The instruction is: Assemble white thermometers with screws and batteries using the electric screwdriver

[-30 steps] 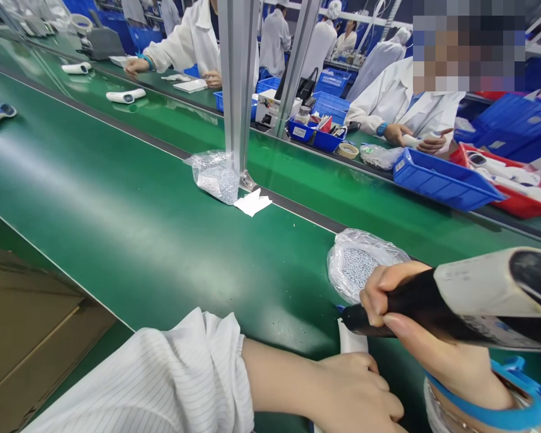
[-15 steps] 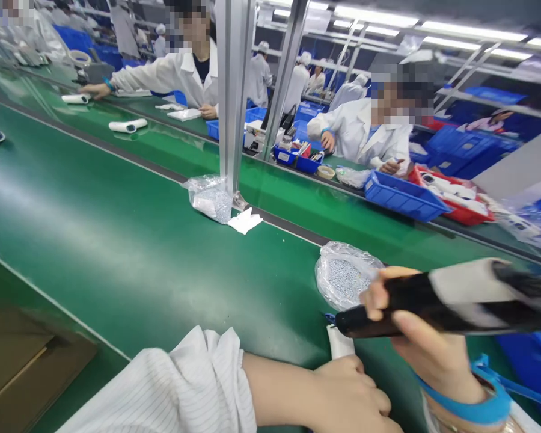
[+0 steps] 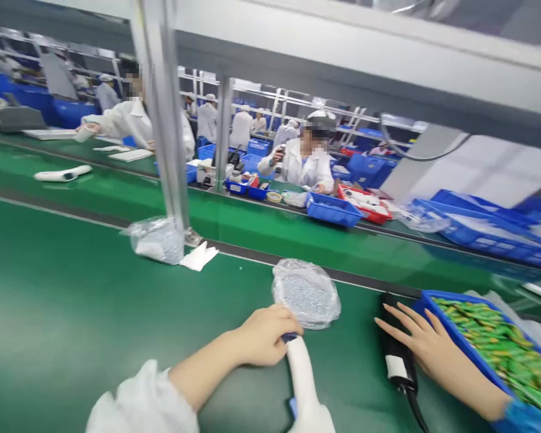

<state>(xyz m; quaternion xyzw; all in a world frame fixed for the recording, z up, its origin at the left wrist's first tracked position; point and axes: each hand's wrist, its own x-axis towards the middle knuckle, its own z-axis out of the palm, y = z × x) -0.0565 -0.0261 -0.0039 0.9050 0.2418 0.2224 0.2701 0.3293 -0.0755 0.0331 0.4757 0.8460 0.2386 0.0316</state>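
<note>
My left hand (image 3: 268, 334) is closed around the dark blue-tipped end of a white curved plastic device (image 3: 303, 373) resembling a handheld thermometer, with a wider body cut off by the lower image edge. My right hand (image 3: 417, 337) has its fingers spread beside and partly over a black corded electric screwdriver (image 3: 399, 349), which lies on the green work surface. Whether the fingertips touch it I cannot tell. Just beyond my left hand sits a clear plastic bag of small screws (image 3: 307, 294).
To the right, a blue bin (image 3: 451, 337) holds many green and yellow parts. Another clear bag (image 3: 155, 240) and a scrap of white paper (image 3: 199, 257) lie by the metal post (image 3: 165, 120). Across the green belt (image 3: 234, 219), co-workers in white coats sit near blue and red bins.
The electric screwdriver went from my raised right hand to the work surface, and that hand opened. My left hand now grips the white device's blue-tipped end. The camera view has shifted.
</note>
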